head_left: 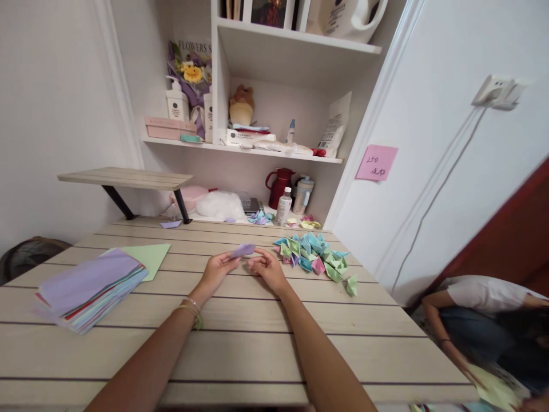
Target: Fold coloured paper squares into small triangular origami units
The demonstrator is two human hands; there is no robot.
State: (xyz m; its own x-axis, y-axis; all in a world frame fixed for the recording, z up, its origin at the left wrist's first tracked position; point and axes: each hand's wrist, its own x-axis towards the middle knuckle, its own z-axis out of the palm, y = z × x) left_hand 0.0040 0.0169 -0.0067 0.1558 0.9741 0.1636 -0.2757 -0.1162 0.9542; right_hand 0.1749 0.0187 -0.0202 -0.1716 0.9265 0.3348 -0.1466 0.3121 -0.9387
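A small folded piece of purple paper (243, 250) is held just above the table, its finished shape too small to make out. My left hand (220, 268) pinches its left end between thumb and fingers. At the right end, my right hand (269, 270) has its curled fingers on the paper, the index fingertip against its edge. Just right of my right hand lies a pile of folded paper boats (315, 249) in blue, green and pink. One green paper boat (351, 285) sits apart from the pile.
A stack of coloured paper sheets (92, 283) lies at the left, over a green sheet (153, 256). Behind it stands a small raised shelf (128, 178). A bottle (283, 207) and a red jug (280, 186) stand at the back. Another person (476, 326) bends low at the right.
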